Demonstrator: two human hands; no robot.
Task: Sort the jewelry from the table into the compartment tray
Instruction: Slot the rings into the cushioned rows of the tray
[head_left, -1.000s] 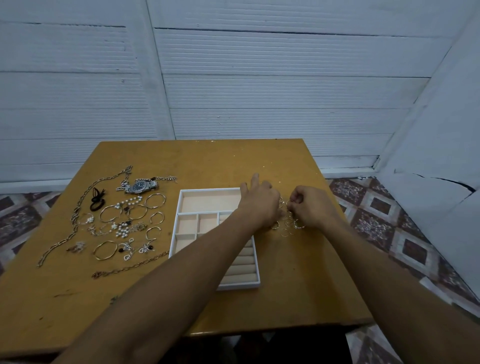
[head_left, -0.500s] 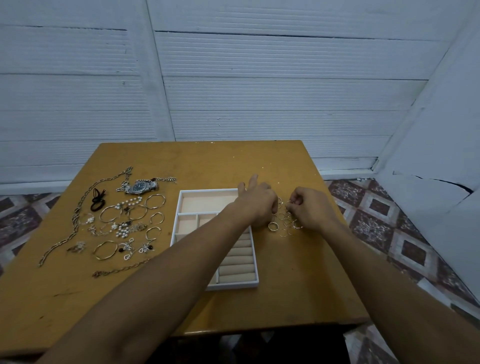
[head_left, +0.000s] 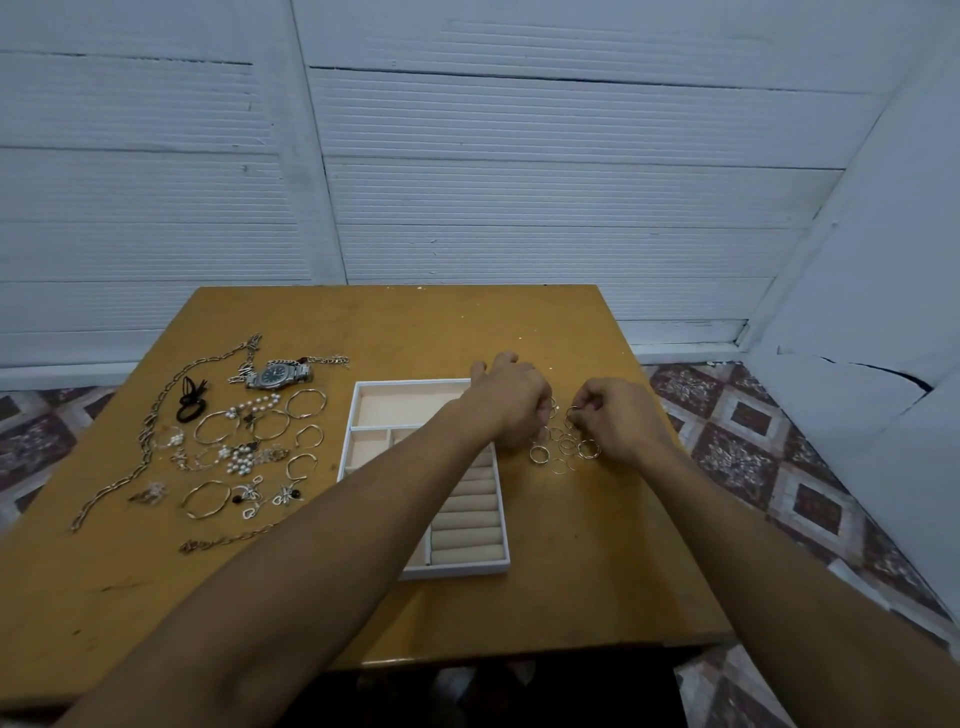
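Observation:
A white compartment tray (head_left: 356, 415) with beige lining and ring rolls lies mid-table. Right of it sits a cluster of several thin silver rings (head_left: 558, 451). My left hand (head_left: 511, 402) reaches across the tray's far right corner, its fingertips curled down at the left side of the rings; what they hold is hidden. My right hand (head_left: 618, 418) is at the cluster's right side, thumb and forefinger pinched on one ring (head_left: 573, 413).
On the left of the yellow table (head_left: 415, 332) lie a wristwatch (head_left: 278, 375), a long chain (head_left: 156, 426), a black hair tie (head_left: 188, 401), bangles (head_left: 306, 404), pearl pieces and a short chain (head_left: 228, 540). White wall panels stand behind; tiled floor lies to the right.
My left hand has drawn slightly left, uncovering more of the rings. My right hand stays at the cluster, pinching a ring. The tray and left-side jewelry have not moved.

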